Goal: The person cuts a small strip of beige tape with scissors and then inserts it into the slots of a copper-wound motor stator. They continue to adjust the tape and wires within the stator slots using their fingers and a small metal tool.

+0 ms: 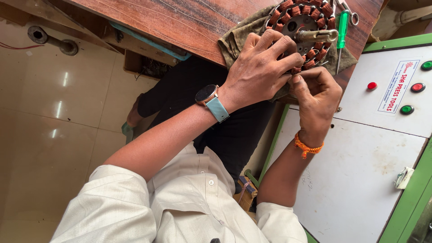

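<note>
A round motor stator (310, 18) with several copper-wound coils lies on an olive cloth (234, 38) at the edge of a brown wooden table (180, 20). My left hand (261, 67), with a teal-strapped watch on the wrist, rests on the stator's near rim, fingers curled over the coils. My right hand (315, 92), an orange thread around its wrist, pinches at the coils on the same near edge, just right of the left hand. What the fingertips grip is hidden. A metal shaft (317, 36) lies across the stator.
A green-handled screwdriver (343, 29) lies right of the stator beside scissors (348, 11). A white and green machine cabinet (373, 148) with red and green buttons (407, 109) stands at right. Tiled floor (54, 121) lies at left.
</note>
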